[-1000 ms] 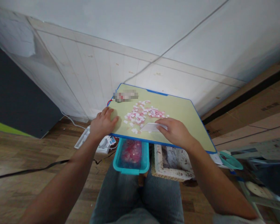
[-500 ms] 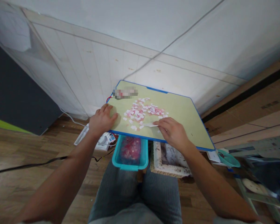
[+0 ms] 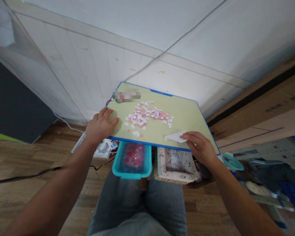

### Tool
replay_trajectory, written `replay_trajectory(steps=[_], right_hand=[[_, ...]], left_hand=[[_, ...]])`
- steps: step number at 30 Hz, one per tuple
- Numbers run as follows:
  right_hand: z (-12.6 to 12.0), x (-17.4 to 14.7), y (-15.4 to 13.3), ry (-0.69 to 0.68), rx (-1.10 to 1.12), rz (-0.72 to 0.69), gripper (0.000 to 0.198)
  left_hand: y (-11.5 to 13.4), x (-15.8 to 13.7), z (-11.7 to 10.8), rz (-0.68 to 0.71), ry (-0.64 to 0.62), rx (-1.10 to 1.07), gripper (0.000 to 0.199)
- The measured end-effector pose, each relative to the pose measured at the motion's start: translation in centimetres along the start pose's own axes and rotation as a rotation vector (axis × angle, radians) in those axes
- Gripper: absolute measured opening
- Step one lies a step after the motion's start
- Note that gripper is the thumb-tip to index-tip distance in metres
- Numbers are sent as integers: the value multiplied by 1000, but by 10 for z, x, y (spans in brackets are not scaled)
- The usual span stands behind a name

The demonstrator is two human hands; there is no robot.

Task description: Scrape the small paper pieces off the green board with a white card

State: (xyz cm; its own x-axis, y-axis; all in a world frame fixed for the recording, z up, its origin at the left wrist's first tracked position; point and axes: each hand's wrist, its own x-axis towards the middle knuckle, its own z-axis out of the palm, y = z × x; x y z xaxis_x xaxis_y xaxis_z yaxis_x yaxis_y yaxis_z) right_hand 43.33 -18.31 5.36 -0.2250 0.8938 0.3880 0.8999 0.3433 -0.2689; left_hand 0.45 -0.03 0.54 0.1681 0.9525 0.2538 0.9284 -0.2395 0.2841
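My right hand (image 3: 199, 144) pinches the end of a flat white card (image 3: 176, 136) that lies low over the right half of a pale yellow board (image 3: 186, 114) with a blue rim. A small white square touches or lies by the card's left tip. Many small white and pink squares (image 3: 140, 115) are scattered in loose heaps over the middle of the board. My left hand (image 3: 100, 125) rests on the board's left edge, fingers apart, holding nothing. A pixelated object (image 3: 126, 95) sits at the board's far left corner.
Below the board's front edge stand a turquoise basin (image 3: 115, 170) with a red, glossy bag-like thing inside, and a white foam box (image 3: 162, 175). Cardboard boxes (image 3: 260, 105) lean at the right. A white wall (image 3: 100, 59) rises behind. A power strip (image 3: 104, 147) lies at the left.
My right hand has moved right with the card, away from the heap, and the card's face now shows more. My left hand stays at the board's left edge. The whole view has shifted slightly.
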Motion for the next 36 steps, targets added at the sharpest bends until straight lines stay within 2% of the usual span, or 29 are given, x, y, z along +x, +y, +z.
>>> replay_trajectory(steps=[2,5,13,16,19,21,26,29,32,36], right_hand=[[-2,1,0,29,-14,4,33],[-2,10,-3,-14,-58,-17,32],[23,57,-29,-109,-89,-95,36],[18,64,-22,-51,-111,-32,35],[7,60,-3,35,-205,132,35],[2,54,7,32,-265,197,35],[-5,24,4,-83,-284,147,35],[-12,9,-4,-100,-245,117,33],[-15,12,-4,-48,-262,141,33],[-5,34,7,-9,-378,223,35]], left_hand=[[-1,1,1,1,-4,-1,63],[-1,1,1,0,-16,-8,63],[-1,0,0,-15,-17,0,64],[-3,1,1,-1,-17,-9,63],[-5,2,3,10,-6,-17,62],[-5,2,3,9,0,-17,61],[-4,2,2,-3,-9,4,61],[-3,1,3,5,-6,25,61],[-3,1,3,7,6,40,61],[-3,2,2,4,-23,16,62]])
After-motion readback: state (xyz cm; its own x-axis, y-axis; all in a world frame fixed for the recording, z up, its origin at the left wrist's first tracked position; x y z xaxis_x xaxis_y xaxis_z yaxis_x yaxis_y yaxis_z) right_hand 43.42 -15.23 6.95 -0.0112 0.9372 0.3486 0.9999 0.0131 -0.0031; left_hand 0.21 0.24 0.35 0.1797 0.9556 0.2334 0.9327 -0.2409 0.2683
